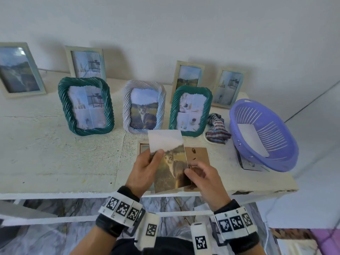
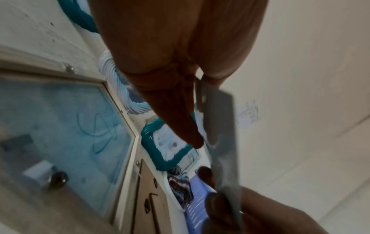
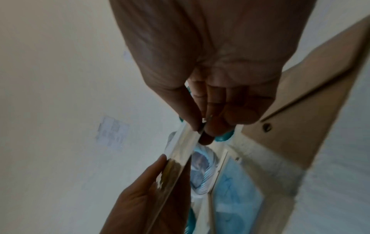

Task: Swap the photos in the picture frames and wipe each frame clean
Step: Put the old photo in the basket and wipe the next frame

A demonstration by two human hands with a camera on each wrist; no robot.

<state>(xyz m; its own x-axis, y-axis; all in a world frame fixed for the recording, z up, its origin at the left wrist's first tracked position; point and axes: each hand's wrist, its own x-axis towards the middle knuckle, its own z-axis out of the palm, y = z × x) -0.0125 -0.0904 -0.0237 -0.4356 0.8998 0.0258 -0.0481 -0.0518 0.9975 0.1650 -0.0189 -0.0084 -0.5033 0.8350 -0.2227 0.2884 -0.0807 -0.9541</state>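
Frames (image 1: 86, 105) crowd white table (image 1: 46, 144) against wall (image 1: 184, 24).

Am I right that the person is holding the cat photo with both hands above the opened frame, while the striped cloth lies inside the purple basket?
Not quite: the head view shows the striped cloth on the table beside the purple basket, not inside it. The rest holds: left hand and right hand hold the cat photo above the opened frame.

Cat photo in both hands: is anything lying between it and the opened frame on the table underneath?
Nothing visible does. The left hand and right hand pinch the cat photo above the opened frame, whose glass lies bare. The brown backing board lies off to the frame's right, not over it.
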